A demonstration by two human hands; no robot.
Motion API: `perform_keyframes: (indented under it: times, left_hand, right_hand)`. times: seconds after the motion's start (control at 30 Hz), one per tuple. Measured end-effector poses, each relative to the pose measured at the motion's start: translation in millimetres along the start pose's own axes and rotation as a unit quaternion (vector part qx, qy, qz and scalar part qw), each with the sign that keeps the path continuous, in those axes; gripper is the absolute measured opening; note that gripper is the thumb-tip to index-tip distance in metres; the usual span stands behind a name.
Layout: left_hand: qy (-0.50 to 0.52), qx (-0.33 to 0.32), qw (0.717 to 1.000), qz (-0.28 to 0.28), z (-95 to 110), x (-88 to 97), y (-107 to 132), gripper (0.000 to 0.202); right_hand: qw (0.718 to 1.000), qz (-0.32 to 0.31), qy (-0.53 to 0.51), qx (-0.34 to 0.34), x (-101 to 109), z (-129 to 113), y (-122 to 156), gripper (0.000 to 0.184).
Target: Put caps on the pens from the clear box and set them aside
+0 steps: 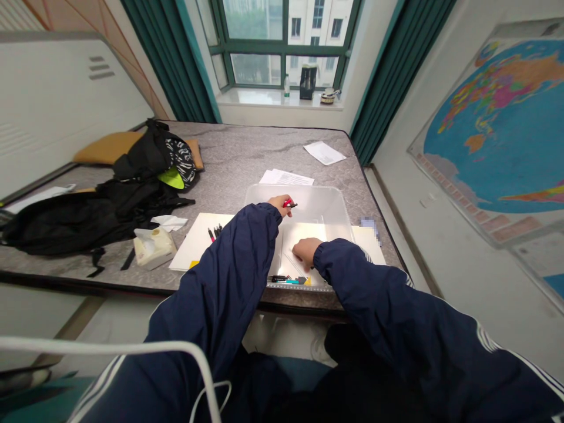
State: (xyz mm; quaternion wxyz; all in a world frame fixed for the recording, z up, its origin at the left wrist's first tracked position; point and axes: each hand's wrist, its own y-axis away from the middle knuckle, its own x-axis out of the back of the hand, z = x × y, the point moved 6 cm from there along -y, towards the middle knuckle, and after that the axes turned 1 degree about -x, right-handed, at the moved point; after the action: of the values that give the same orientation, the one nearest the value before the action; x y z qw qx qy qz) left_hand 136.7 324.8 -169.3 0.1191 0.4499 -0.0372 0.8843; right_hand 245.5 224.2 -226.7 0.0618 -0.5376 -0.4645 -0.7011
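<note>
My left hand (280, 204) is closed around a red and black pen (289, 204) and hovers over the clear plastic box (317, 202). Inside that box, my right hand (306, 249) is curled knuckles-up near the bottom; whatever its fingers grip is hidden. Along the box's near wall lie several pens and markers (286, 279). More dark pens (215, 231) rest on the white board (198, 244) to the left of the box. Both arms wear dark blue sleeves.
The box sits on a grey mattress (247, 153). A black backpack and clothes (101, 205) and a tissue pack (152, 247) lie at left. Paper sheets (286, 177) lie behind the box. A wall map (506, 129) hangs at right.
</note>
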Motion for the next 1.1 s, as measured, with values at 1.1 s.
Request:
perform_keyframes:
  times: [1.1]
  left_hand:
    - [-0.018,0.003,0.999,0.027,-14,-3.9,-5,0.026]
  right_hand:
    - [0.807,0.441,-0.385,-0.083,65,59,23,0.024]
